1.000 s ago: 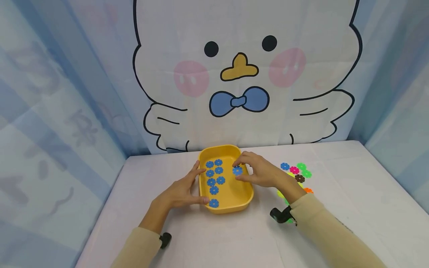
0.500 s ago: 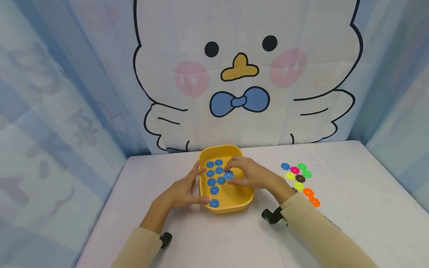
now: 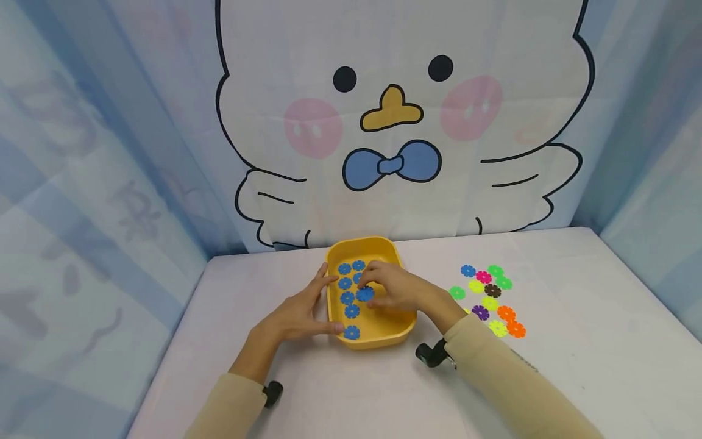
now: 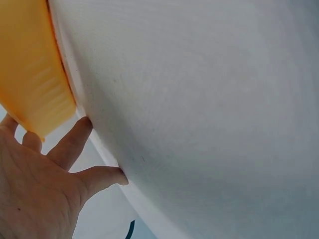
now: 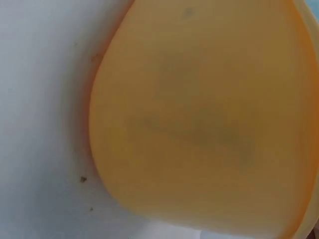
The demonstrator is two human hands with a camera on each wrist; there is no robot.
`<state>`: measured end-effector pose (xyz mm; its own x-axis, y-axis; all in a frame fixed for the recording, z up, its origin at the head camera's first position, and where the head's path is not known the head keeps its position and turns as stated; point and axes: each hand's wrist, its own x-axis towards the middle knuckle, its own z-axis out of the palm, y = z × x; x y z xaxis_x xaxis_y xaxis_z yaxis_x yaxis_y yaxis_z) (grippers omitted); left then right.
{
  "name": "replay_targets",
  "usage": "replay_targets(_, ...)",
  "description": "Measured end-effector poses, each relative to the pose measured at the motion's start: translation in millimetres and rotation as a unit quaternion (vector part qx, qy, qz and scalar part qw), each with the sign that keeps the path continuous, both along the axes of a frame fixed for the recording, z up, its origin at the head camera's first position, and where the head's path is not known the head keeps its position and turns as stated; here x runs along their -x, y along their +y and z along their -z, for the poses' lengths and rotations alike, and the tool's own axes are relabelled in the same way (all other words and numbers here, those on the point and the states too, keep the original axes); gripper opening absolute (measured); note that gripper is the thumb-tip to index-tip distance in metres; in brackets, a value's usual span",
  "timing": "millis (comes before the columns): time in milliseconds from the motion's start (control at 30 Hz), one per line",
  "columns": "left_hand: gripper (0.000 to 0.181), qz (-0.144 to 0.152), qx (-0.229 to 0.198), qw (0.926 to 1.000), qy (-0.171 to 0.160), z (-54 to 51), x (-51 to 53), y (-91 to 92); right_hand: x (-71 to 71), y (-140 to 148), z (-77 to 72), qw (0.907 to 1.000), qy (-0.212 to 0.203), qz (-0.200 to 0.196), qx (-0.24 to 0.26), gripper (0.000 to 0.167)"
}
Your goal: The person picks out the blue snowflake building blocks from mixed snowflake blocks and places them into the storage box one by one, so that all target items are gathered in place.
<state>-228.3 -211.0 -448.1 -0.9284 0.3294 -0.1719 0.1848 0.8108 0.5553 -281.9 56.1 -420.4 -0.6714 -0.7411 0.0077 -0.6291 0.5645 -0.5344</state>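
Observation:
In the head view a yellow tray [image 3: 384, 326] holds several blue flower-shaped snowflake discs [image 3: 352, 311], mostly lined up along its left side. My right hand [image 3: 397, 289] reaches in over the right rim. Between its thumb and fingers it pinches another blue snowflake disc [image 3: 364, 294], beside the lined-up ones and partly covering one. My left hand [image 3: 298, 314] rests at the tray's left edge with fingers spread, its thumb by the near-left corner. The left wrist view shows that open palm [image 4: 40, 189] beside the tray wall [image 4: 35, 74]. Only the tray's outer wall [image 5: 199, 124] fills the right wrist view.
Right of the tray, several loose discs lie on the white tablecloth [image 3: 576, 366]: green [image 3: 457, 293], orange [image 3: 516, 330], purple [image 3: 480, 313], brown [image 3: 492, 291], yellow, pink, and one blue [image 3: 468, 271]. A printed curtain [image 3: 411, 207] hangs behind the table.
My right hand has moved left and slightly nearer inside the tray, bringing the pinched blue snowflake disc towards the others. More loose discs show from behind my right arm. The left hand stays put.

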Motion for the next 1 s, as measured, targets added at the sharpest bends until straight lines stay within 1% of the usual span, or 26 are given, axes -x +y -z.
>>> replay_targets(167, 0.104, 0.001, -0.001, 1.0000, -0.001, 0.5, -0.3, 0.1, 0.5, -4.9, 0.7, 0.9998, 0.003, -0.005, -0.017, 0.028)
replay_targets(300, 0.105, -0.004, 0.003, 1.0000, -0.004, -0.1, -1.4, -1.9, -1.6, -15.2, -0.5, 0.9993, -0.002, -0.003, -0.037, 0.027)
replay_targets(467, 0.106, -0.003, -0.001, 1.0000, 0.000, -1.2, -2.5, -3.3, -3.4, -27.0, 0.2, 0.9985, 0.003, 0.000, -0.055, 0.027)
replay_targets(633, 0.106, 0.000, -0.005, 1.0000, 0.000, 0.4, -1.9, -1.1, -5.2, -28.3, 4.7, 0.9968, 0.001, 0.017, -0.078, 0.027)
replay_targets(767, 0.106, 0.000, -0.004, 1.0000, 0.003, 0.7, -1.2, 0.0, -5.3, -28.0, 6.2, 0.9960, -0.007, 0.032, -0.083, 0.026)
replay_targets(900, 0.105, 0.002, -0.004, 1.0000, 0.003, 1.2, 0.2, 1.1, -5.5, -27.4, 7.8, 0.9933, -0.029, 0.054, -0.098, 0.026)
replay_targets(1000, 0.105, 0.004, -0.007, 1.0000, 0.004, 1.3, 1.3, 2.9, -5.3, -26.0, 8.6, 0.9914, -0.037, 0.061, -0.109, 0.027)
